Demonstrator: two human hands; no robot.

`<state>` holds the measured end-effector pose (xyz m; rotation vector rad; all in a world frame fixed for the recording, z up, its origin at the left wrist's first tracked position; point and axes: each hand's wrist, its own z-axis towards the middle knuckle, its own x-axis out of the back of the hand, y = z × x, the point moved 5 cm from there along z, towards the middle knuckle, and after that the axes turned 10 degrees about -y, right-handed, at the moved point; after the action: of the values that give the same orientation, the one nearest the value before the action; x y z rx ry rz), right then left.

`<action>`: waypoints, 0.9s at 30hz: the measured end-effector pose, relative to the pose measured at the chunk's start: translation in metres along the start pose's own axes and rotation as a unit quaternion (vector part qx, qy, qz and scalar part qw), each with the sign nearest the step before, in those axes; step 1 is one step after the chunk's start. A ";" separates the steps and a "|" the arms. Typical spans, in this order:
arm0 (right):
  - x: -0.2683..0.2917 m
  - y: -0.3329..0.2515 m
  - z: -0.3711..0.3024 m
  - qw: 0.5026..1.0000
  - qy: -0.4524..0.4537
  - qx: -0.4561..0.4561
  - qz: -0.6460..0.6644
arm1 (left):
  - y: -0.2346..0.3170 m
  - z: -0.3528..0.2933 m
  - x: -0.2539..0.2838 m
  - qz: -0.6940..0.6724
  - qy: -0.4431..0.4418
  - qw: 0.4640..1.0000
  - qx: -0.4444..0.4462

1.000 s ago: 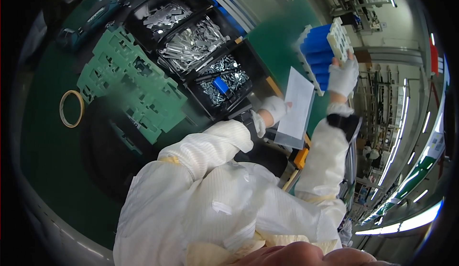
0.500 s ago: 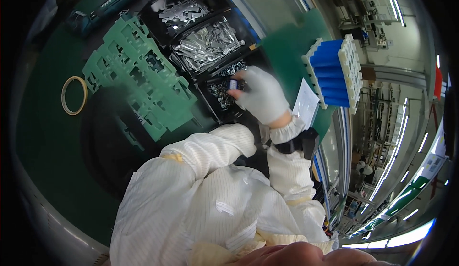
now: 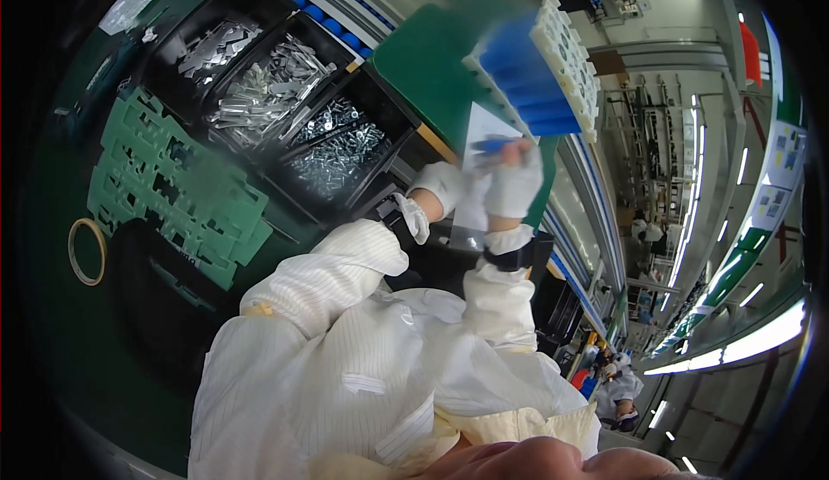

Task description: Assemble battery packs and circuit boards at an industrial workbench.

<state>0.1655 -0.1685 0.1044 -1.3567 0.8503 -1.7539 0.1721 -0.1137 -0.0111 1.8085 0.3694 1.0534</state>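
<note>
My right hand [image 3: 516,185], in a white glove with bare fingertips, is raised over a white sheet of paper [image 3: 485,122]. Its fingers close on a slim blue pen [image 3: 494,145], blurred by motion. My left hand [image 3: 439,188], gloved the same way, is at the left edge of the paper, and its fingers are too smeared to read. Left of it, a black bin [image 3: 399,130] holds many small screws [image 3: 341,148].
Farther left, black bins hold metal strips [image 3: 272,91] and flat metal pieces [image 3: 220,47]. A green slotted panel [image 3: 173,182] and a tape roll [image 3: 87,251] lie on the left. Beyond the paper stands a blue and white rack [image 3: 527,74].
My right hand has left the screw bin and moved right to the paper, now with a blue pen. My left hand has come into view. The whole view has shifted.
</note>
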 end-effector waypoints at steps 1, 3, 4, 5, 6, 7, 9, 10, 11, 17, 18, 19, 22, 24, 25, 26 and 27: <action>0.021 0.023 0.008 0.999 0.013 -0.013 0.031 | 0.000 -0.001 0.000 0.002 -0.001 1.000 0.002; 0.045 0.033 0.017 0.998 0.067 0.000 -0.003 | -0.007 -0.002 0.002 -0.072 0.043 0.995 0.053; 0.052 0.036 0.015 0.993 0.082 -0.078 0.042 | -0.004 -0.003 0.005 -0.055 0.031 0.996 0.062; 0.057 0.044 0.014 0.992 0.087 -0.082 0.043 | -0.007 -0.001 0.002 -0.052 0.025 0.996 0.062; 0.062 0.046 0.016 0.993 0.100 -0.061 -0.016 | -0.008 0.000 0.002 -0.041 0.031 0.997 0.053; 0.066 0.046 0.015 0.990 0.112 -0.040 -0.076 | -0.008 0.000 0.001 -0.031 0.037 0.998 0.044; 0.072 0.051 0.010 0.991 0.103 -0.067 -0.048 | -0.011 0.001 -0.004 -0.035 0.038 0.998 0.037; 0.071 0.048 0.009 0.990 0.080 -0.063 -0.101 | -0.011 0.001 -0.005 -0.007 0.054 0.998 0.023; 0.070 0.047 0.009 0.985 0.056 -0.059 -0.153 | -0.012 0.001 -0.006 0.020 0.070 0.997 0.009; 0.068 0.040 0.014 0.938 -0.060 0.066 -0.335 | -0.010 0.000 -0.002 -0.012 0.040 0.999 0.031; 0.070 0.041 0.015 0.938 -0.059 0.065 -0.335 | -0.010 0.000 -0.002 -0.011 0.039 0.999 0.031; 0.070 0.042 0.015 0.934 -0.076 0.082 -0.338 | -0.009 0.000 -0.002 -0.006 0.034 0.999 0.028; 0.065 0.034 0.016 0.927 -0.107 0.113 -0.341 | -0.011 0.001 -0.003 0.012 0.033 0.999 0.026; 0.062 0.031 0.016 0.924 -0.119 0.124 -0.341 | -0.010 0.000 -0.002 0.024 0.034 0.999 0.025; 0.063 0.033 0.016 0.929 -0.122 0.113 -0.331 | -0.007 -0.002 0.000 0.023 0.033 0.999 0.018; 0.063 0.035 0.016 0.933 -0.126 0.101 -0.320 | -0.005 -0.003 0.003 0.023 0.032 0.999 0.011; 0.064 0.036 0.016 0.934 -0.126 0.101 -0.320 | -0.004 -0.005 0.004 0.023 0.032 0.999 0.012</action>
<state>0.1766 -0.2425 0.1074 -1.7902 0.0661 -2.0020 0.1707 -0.1063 -0.0115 1.8151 0.3825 1.1444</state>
